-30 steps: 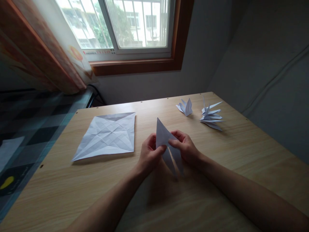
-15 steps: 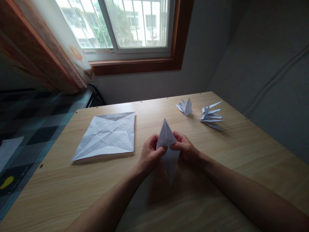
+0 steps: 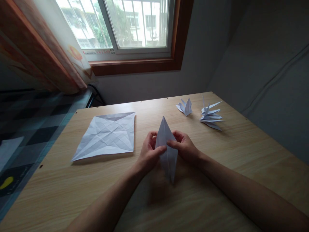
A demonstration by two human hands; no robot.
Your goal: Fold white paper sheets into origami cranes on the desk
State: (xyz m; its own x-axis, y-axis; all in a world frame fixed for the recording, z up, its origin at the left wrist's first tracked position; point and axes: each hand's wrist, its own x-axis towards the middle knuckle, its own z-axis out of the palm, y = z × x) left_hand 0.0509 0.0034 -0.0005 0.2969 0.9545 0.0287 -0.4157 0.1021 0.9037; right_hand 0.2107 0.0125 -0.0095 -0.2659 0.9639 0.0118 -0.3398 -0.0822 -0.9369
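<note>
Between my hands is a white sheet of paper folded into a long diamond (image 3: 164, 132), held above the table with one point facing the window and its split lower end towards me. My left hand (image 3: 152, 149) pinches its left edge, thumb on the front face and fingers behind. On the right edge, my right hand (image 3: 184, 145) grips it the same way, its thumb lying near the centre crease. The fingers behind the paper are partly hidden.
A creased, unfolded white sheet (image 3: 108, 137) lies on the wooden table (image 3: 72, 193) to the left. At the back right stand a folded paper crane (image 3: 185, 107) and a cluster of pointed folded paper (image 3: 210, 115). A checked cloth (image 3: 48, 106) covers a surface beyond the left edge.
The folded paper has turned slightly, and its lower end now shows two separate points. My right thumb has moved up and inward across its face. The other paper pieces have stayed put.
</note>
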